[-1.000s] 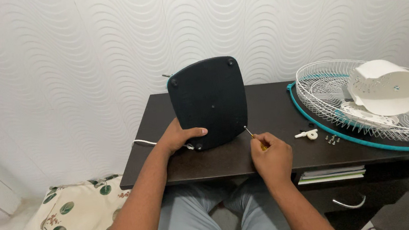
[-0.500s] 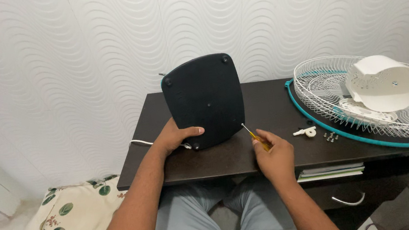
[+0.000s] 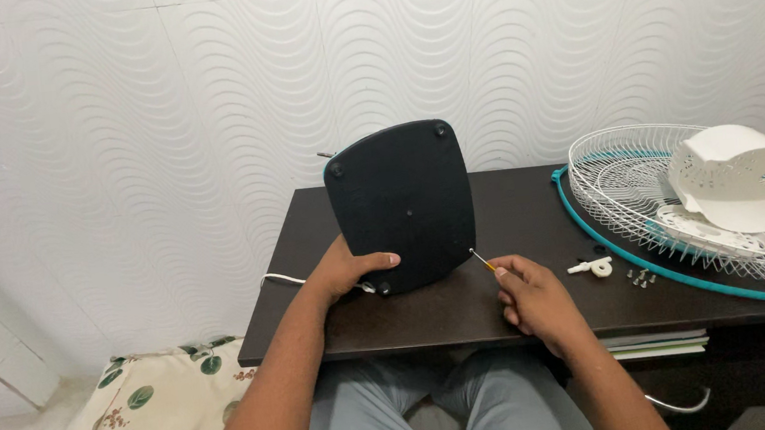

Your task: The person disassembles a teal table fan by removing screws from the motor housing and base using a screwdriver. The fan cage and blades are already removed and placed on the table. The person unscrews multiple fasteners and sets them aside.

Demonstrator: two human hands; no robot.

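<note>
A black fan base (image 3: pixel 403 205) stands on its edge on the dark desk (image 3: pixel 512 204), its flat underside facing me. My left hand (image 3: pixel 343 271) grips its lower left corner, thumb across the underside. My right hand (image 3: pixel 531 296) holds a small screwdriver (image 3: pixel 483 261) with a yellow handle; the metal tip points at the base's lower right corner. A white cord (image 3: pixel 283 279) trails off the desk's left side behind my left hand.
A white wire fan guard (image 3: pixel 699 203) with a teal rim lies at the right, with a white plastic motor cover (image 3: pixel 743 176) on it. A white plastic nut (image 3: pixel 594 267) and several small screws (image 3: pixel 640 279) lie beside it. A leaf-print cushion (image 3: pixel 141 425) lies on the floor at left.
My right hand has drawn back a little and lowered, the screwdriver tip still near the base's lower right corner. The left hand keeps its grip on the base. The view shifted slightly.
</note>
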